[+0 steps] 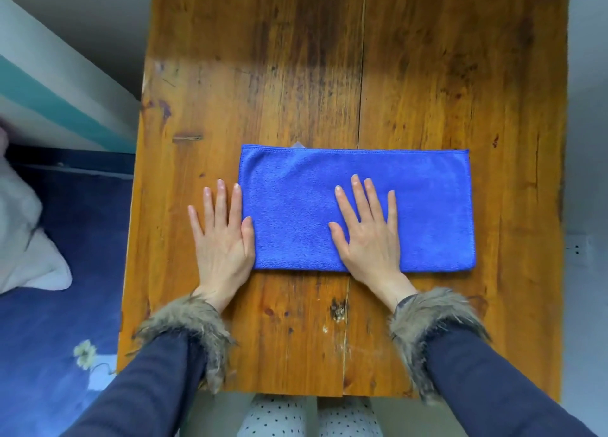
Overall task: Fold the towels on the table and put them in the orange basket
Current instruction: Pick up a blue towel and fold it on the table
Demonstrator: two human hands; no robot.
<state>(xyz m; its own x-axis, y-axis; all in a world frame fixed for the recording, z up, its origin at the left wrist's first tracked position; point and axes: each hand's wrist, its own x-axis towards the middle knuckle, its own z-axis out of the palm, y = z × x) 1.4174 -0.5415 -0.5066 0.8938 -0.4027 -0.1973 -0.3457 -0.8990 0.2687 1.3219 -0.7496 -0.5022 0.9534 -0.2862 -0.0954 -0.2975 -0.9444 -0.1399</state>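
Observation:
A blue towel (424, 206) lies flat on the wooden table (296, 67) as a long rectangle, folded once. My right hand (368, 239) presses on its middle with straight spread fingers. My left hand (220, 239) lies flat on the table at the towel's left edge, its thumb touching the cloth. A small grey tag sticks out at the towel's far edge. No orange basket is in view.
A bed with a dark blue flowered cover (49, 321) and a white pillow (23, 239) stands left of the table. A wall socket (577, 249) shows past the table's right edge. The far half of the table is bare wood.

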